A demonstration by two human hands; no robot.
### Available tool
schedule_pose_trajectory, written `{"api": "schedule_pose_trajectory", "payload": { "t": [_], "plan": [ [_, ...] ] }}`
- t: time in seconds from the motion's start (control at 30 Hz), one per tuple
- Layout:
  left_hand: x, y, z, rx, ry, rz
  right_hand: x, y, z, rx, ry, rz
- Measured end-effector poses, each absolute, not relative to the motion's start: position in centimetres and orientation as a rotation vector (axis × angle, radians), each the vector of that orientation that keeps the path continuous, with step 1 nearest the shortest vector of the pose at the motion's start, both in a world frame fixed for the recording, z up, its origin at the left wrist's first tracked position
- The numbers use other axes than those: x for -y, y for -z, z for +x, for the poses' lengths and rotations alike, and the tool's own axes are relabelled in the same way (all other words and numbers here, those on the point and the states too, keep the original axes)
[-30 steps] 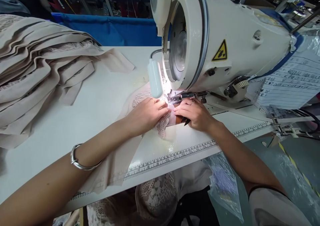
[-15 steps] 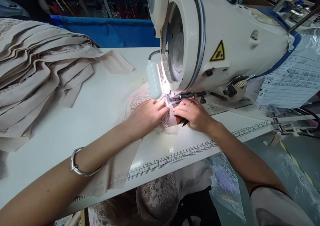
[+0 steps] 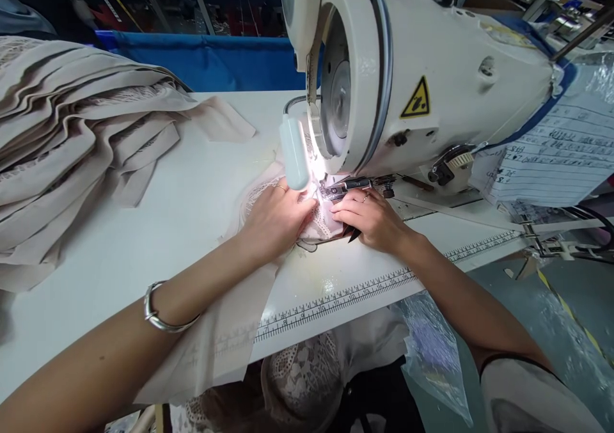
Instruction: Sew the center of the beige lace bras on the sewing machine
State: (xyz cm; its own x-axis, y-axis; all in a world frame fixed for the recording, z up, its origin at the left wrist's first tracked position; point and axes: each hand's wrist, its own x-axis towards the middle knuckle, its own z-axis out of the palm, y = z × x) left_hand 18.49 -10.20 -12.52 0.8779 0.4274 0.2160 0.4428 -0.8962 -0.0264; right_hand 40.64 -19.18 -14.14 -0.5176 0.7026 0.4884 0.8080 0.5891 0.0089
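Pale pink lace fabric (image 3: pixel 327 227) lies under the presser foot (image 3: pixel 332 191) of a white sewing machine (image 3: pixel 446 94). My left hand (image 3: pixel 275 220) is closed on the lace just left of the needle area, thumb and fingers pinching its edge. To the right of the foot, my right hand (image 3: pixel 371 219) rests its fingertips on the fabric. Dark pointed blades, apparently thread snips (image 3: pixel 354 235), stick out from under that palm; their handle is hidden. A long sheer strip of the fabric (image 3: pixel 225 330) trails beneath my left forearm and over the table's front edge.
A heap of beige lace-trimmed pieces (image 3: pixel 81 132) covers the table's left side. A small lamp (image 3: pixel 294 151) lights the needle. A printed ruler (image 3: pixel 355 295) runs along the front edge. Handwritten paper (image 3: pixel 542 145) hangs at right; a lace garment piece (image 3: pixel 304 375) lies at my lap.
My left hand has turned and drawn slightly left and toward me, gathering the lace. The lace has shifted below the presser foot, and the trailing strip has moved. My right hand has barely moved.
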Motion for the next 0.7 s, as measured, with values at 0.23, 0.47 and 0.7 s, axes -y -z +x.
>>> {"api": "schedule_pose_trajectory", "payload": {
  "t": [0.23,0.47,0.7],
  "plan": [
    [10.6,13.2,18.6,0.513,0.511,-2.941,19.0,14.3,40.8,2.358,0.340,-1.201],
    [11.2,13.8,18.5,0.112,0.495,-3.144,19.2,14.4,41.1,2.344,0.239,-1.221],
    [11.0,14.0,18.4,0.216,0.523,-3.090,19.4,14.3,41.2,2.329,0.182,-1.284]
  ]
}}
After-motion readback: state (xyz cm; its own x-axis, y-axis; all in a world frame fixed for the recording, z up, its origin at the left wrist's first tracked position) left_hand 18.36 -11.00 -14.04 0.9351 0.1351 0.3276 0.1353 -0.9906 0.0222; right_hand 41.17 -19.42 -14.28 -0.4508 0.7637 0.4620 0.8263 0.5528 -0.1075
